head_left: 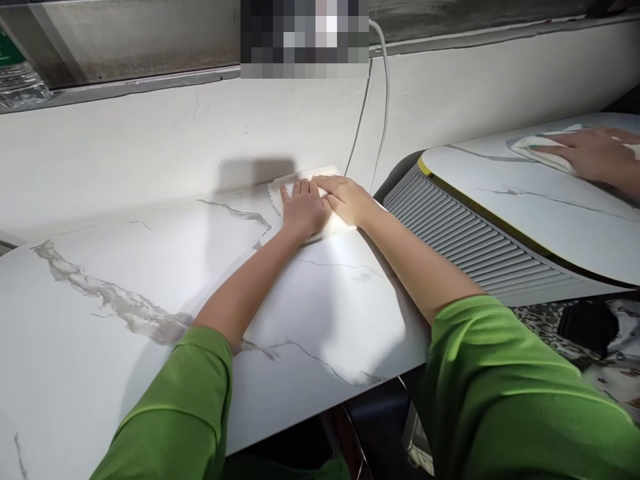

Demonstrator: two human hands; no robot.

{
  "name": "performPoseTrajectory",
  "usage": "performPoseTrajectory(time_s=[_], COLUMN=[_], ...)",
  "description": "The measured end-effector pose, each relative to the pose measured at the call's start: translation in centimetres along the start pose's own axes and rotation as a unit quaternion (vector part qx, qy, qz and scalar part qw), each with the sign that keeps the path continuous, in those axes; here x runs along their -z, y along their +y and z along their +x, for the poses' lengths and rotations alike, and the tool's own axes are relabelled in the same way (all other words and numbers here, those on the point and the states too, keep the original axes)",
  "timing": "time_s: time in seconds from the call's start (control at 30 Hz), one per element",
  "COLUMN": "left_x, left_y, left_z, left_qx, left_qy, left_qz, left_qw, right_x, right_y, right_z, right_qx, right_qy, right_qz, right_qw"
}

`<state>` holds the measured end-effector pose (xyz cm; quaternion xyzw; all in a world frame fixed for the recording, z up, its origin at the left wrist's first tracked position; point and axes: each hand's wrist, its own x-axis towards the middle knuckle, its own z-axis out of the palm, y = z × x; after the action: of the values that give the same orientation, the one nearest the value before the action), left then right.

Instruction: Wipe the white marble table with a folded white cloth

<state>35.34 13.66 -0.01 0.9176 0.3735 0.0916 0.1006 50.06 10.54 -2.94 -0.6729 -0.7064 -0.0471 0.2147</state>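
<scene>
My left hand (306, 212) lies flat on a pale cream cloth (336, 227) with its fingers stretched out. Beside it and touching it, my right hand (347, 199) also presses down on the cloth, fingers extended flat. The folded cloth rests on a white marble-patterned tabletop (160, 267), near its back right corner by the wall. Most of the cloth's middle is hidden under both hands.
To the right stands a second marble-patterned top (530, 193) with a gold edge and ribbed side (465, 233). Another person's hand (595, 150) rests on a cloth there. White cables (386, 87) hang along the wall. A plastic bottle (20, 80) stands on the ledge at left.
</scene>
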Motion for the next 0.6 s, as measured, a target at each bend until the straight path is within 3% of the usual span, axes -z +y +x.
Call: performPoseTrajectory(time_s=[0.3, 0.6], left_x=[-0.1, -0.1], left_y=[-1.3, -1.5], left_z=[3.2, 2.8], left_qx=[0.001, -0.003], left_qy=[-0.002, 0.000], left_qz=[-0.009, 0.004], left_qw=[1.000, 1.000], right_x=[-0.7, -1.3], right_y=[1.0, 1.4], right_z=[2.5, 2.4], right_qx=[-0.024, -0.018], right_qy=[0.009, 0.000], right_qz=[0.011, -0.018], right_qw=[1.000, 1.000])
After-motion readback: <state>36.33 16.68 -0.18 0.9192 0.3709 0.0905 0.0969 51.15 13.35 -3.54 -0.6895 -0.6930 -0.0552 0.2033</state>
